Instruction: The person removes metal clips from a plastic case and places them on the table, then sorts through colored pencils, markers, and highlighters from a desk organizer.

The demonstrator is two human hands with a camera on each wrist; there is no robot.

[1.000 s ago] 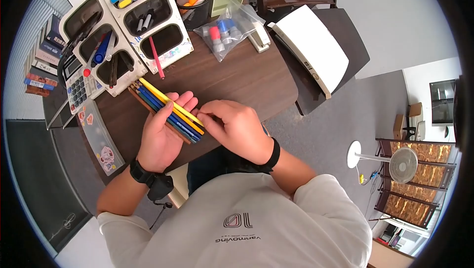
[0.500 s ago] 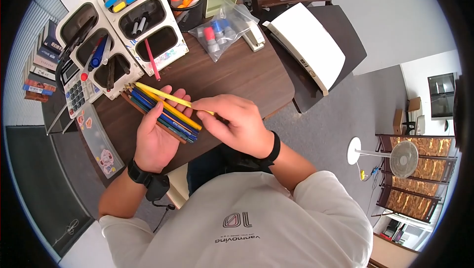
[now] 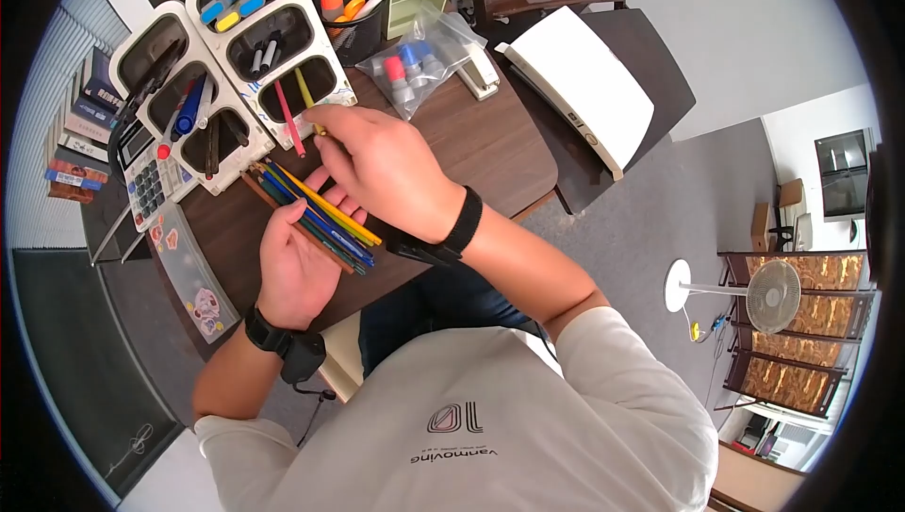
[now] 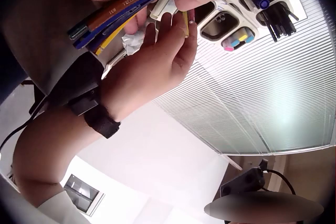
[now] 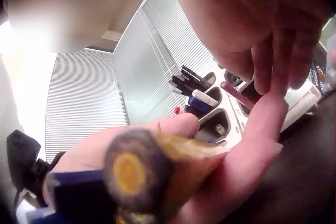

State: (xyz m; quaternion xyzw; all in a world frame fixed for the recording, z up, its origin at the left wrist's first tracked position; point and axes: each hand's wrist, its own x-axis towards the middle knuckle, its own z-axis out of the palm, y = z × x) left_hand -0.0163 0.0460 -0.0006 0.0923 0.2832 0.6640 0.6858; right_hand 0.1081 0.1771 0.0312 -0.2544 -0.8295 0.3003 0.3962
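Note:
My left hand holds a bundle of coloured pencils, blue, yellow, green and brown, the thumb across them. My right hand pinches a yellow pencil beside the white desk organizer. The pencil's far end reaches into the front compartment, next to a pink pencil leaning out of it. Large and blurred, the bundle's blunt ends fill the foreground of the right wrist view. In the left wrist view, a sliver of the pinched pencil shows at the right hand's fingertips.
Other organizer compartments hold highlighters, markers and pens. Behind it stands a black mesh cup. A clear bag with red- and blue-capped bottles and a white stapler lie to the right; a calculator sits left.
My right hand has drawn a yellow pencil out of the bundle and carried it forward and left to the organizer's front compartment. The left hand stays nearly in place with the remaining pencils.

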